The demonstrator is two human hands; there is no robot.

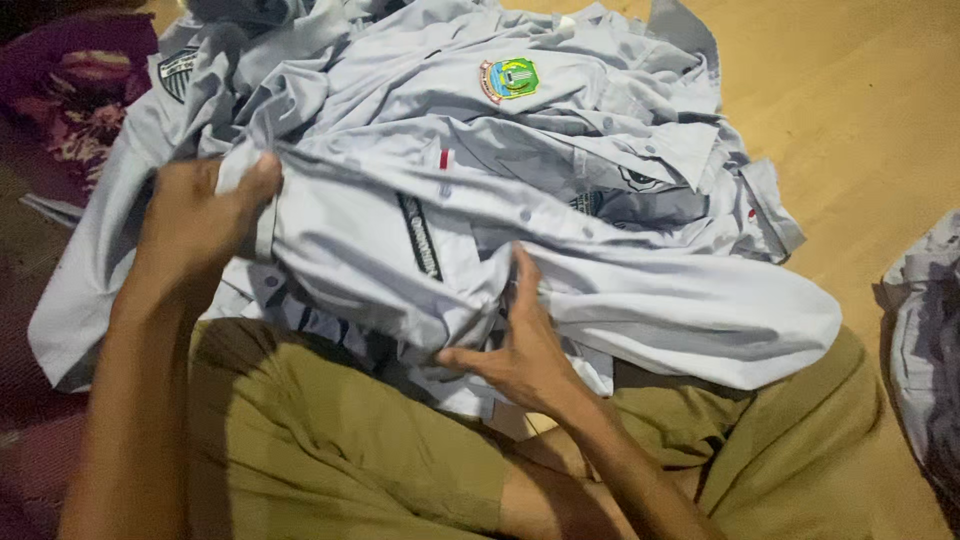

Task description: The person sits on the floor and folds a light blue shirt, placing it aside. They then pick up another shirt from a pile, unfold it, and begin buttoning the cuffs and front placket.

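Person seated on the wooden floor [860, 110], legs in olive-khaki shorts [330, 440], a heap of pale grey uniform shirts [620, 300] spread across the lap and running out onto the floor toward its far edge. Left hand [200, 215] closed in a fist-like grab on a fold of the top shirt near its collar end, thumb over the cloth, fingers wrapped under and hidden. Right hand [520, 345] spread low against the shirt's near hem, index finger up along a crease, thumb pinching the fabric edge; the grip beneath cannot be seen fully. Top shirt carries a black name strip [420, 235] and a small red-and-white tab [444, 159]; a shirt deeper in the heap shows a green and yellow embroidered badge [509, 79]. Another grey garment [925, 330] lies apart at the floor's right edge; a maroon patterned cloth [70, 90] sits at the far left corner. Risk, as judged: the shirts overlap and their sleeves look tangled, so a pull on the held shirt could drag neighbours along and collapse the heap. The right hand's hold looks light, so the hem may slip and the fold go crooked.
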